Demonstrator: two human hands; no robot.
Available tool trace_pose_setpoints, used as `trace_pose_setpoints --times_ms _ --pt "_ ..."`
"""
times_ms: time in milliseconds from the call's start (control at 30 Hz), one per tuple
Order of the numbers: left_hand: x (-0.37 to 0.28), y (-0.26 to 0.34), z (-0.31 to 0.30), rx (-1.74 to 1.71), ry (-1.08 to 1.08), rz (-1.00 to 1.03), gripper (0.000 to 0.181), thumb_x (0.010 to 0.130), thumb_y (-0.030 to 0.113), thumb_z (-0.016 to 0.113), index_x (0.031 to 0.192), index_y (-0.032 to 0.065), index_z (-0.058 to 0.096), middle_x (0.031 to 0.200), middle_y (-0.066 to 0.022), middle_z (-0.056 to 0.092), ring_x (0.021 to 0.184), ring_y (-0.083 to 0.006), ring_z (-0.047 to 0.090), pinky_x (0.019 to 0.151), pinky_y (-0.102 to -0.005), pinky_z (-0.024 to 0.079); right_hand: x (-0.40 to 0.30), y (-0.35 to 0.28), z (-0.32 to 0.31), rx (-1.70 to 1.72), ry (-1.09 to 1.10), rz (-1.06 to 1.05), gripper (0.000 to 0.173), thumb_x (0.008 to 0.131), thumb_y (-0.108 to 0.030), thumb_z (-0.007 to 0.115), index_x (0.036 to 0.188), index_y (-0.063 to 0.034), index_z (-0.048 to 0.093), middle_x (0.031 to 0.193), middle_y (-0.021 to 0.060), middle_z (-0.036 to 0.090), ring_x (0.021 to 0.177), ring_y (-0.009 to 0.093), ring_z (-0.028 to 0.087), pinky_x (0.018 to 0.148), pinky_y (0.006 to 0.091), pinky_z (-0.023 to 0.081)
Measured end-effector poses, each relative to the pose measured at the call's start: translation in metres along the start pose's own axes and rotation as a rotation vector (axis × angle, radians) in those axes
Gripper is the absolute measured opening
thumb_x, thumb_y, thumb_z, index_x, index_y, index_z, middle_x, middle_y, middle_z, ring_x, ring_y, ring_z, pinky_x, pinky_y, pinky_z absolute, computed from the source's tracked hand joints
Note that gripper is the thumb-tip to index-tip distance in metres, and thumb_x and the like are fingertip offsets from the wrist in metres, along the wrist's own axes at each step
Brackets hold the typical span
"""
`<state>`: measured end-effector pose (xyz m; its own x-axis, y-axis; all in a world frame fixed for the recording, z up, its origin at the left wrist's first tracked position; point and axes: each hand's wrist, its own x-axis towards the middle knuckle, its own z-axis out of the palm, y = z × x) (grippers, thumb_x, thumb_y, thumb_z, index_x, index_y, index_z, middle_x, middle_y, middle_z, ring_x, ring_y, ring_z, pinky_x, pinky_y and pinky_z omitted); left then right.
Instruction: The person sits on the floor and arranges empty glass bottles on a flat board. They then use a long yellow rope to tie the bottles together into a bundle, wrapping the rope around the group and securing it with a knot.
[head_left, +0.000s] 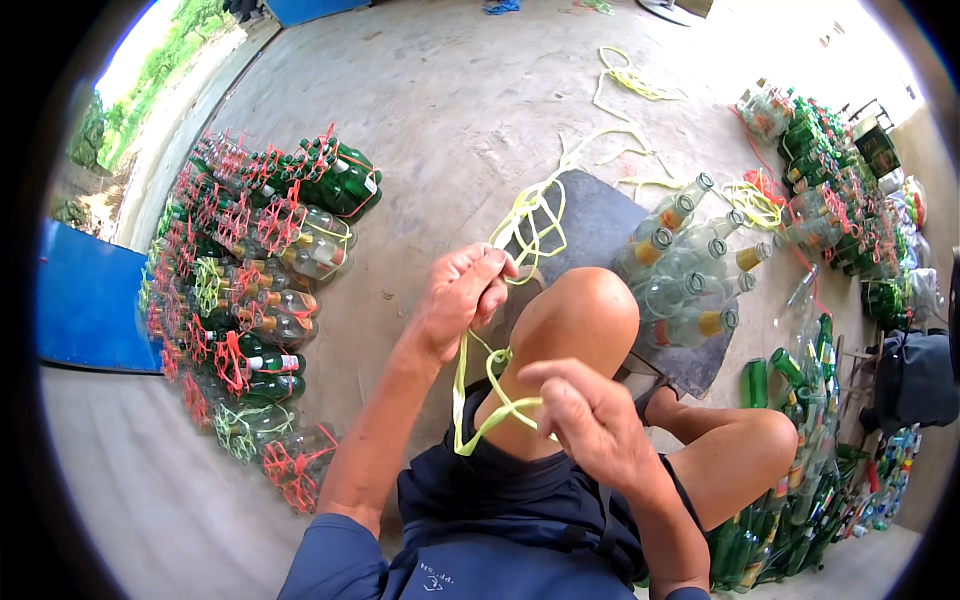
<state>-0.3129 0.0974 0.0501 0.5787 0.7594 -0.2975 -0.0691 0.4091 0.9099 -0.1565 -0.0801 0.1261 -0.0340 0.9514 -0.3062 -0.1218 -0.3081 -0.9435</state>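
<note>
My left hand (469, 292) pinches a yellow-green plastic cord (531, 217); its loops hang beyond the fingers, above the floor and a dark board. A lower loop of the same cord runs down over my thigh to my right hand (585, 420), whose curled fingers grip it. Beyond my raised knee, a group of clear glass bottles (679, 289) stands close together on the dark flat board (589, 217). Several have orange-gold neck labels. Whether cord goes around these bottles cannot be told.
Bottle bundles tied with red and yellow-green cord (255, 240) cover the floor at left. More bundles (825, 187) stand at far right. Loose green and clear bottles (787, 480) lie beside my right leg. Cord coils (634, 79) rest on the concrete floor ahead. A blue panel (94, 300) stands far left.
</note>
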Motion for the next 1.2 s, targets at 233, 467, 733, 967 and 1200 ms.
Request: trace_pose_setpoints --times_ms 233,467,733,967,1200 --pt "-0.102 0.047 0.041 0.395 -0.196 0.151 0.025 0.108 0.02 0.059 0.095 0.0022 0.07 0.067 0.0031 0.054 0.063 -0.0035 0.048 0.055 -0.0247 0.037 0.043 0.016 0.0 0.318 0.081 0.025 0.043 0.111 -0.037 0.05 0.119 0.0028 0.064 0.092 0.006 0.068 0.065 0.005 0.054 0.061 0.0201 0.044" --pt "-0.123 0.021 0.012 0.474 -0.607 0.093 0.018 0.102 0.017 0.066 0.099 -0.0004 0.071 0.082 -0.0069 0.067 0.076 -0.0163 0.063 0.071 -0.032 0.052 0.035 0.019 -0.001 0.449 0.1 -0.005 0.03 0.107 -0.023 0.056 0.117 0.0033 0.067 0.076 -0.0021 0.059 0.067 0.005 0.054 0.061 0.0218 0.043" --pt "-0.032 -0.029 0.009 -0.157 -0.136 -0.168 0.041 0.11 0.036 0.052 0.111 -0.0026 0.066 0.084 -0.0047 0.068 0.052 -0.0041 0.052 0.045 -0.0184 0.038 -0.025 0.014 0.006 -0.002 -0.282 0.012 0.022 0.106 -0.016 0.057 0.111 -0.0003 0.071 0.067 -0.0028 0.054 0.062 0.004 0.049 0.056 0.0232 0.041" --pt "0.028 -0.053 0.015 -0.474 -0.102 -0.311 0.023 0.106 0.024 0.062 0.109 0.0006 0.064 0.084 -0.0039 0.07 0.047 -0.0004 0.043 0.038 -0.0164 0.029 -0.064 0.015 -0.009 -0.101 -0.501 -0.072 0.017 0.102 -0.01 0.064 0.109 0.0022 0.074 0.07 0.0112 0.067 0.057 0.018 0.063 0.057 0.0311 0.049" --pt "0.064 -0.087 0.019 -0.205 0.009 -0.21 0.03 0.1 0.029 0.072 0.108 0.001 0.063 0.082 -0.0017 0.067 0.046 -0.0001 0.042 0.037 -0.0182 0.029 -0.089 0.023 -0.024 0.047 -0.63 -0.135 0.017 0.101 -0.008 0.064 0.106 0.0054 0.073 0.089 0.0171 0.075 0.071 0.029 0.072 0.065 0.0338 0.057"
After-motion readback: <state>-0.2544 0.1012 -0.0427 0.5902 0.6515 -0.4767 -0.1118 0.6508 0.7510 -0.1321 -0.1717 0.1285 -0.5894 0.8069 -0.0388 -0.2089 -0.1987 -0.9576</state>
